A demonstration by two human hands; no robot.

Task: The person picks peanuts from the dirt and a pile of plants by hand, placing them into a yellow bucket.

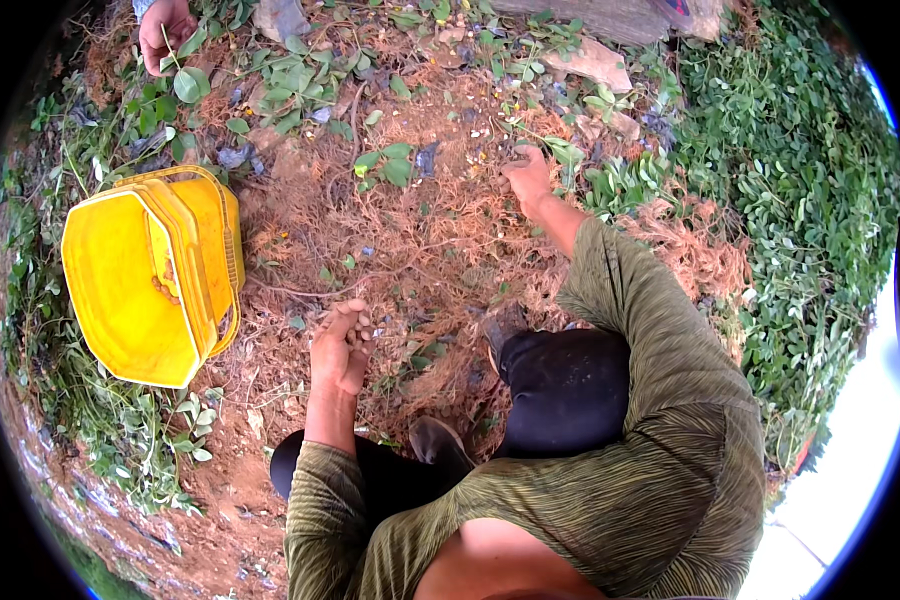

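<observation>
My left hand (341, 346) is held palm up over the ground, fingers curled around several small tan pods (361, 330) that look like peanuts. Farther out, my right hand (527, 180) reaches to the dry brown plant litter (442, 217), its fingertips bent down at the ground. Whether anything is between those fingers is too small to tell. To the left of my left hand is a yellow plastic bucket (131, 300) with a ribbed handle (232, 247); a few pods (166, 283) show inside it.
Another person's hand (165, 34) holds a green leafy stem at the upper left. Heaped leafy plants (787, 187) line the right side. Flat stones (592, 64) and a weathered grey slab (585, 16) lie ahead. My shoes (439, 442) rest on the littered soil.
</observation>
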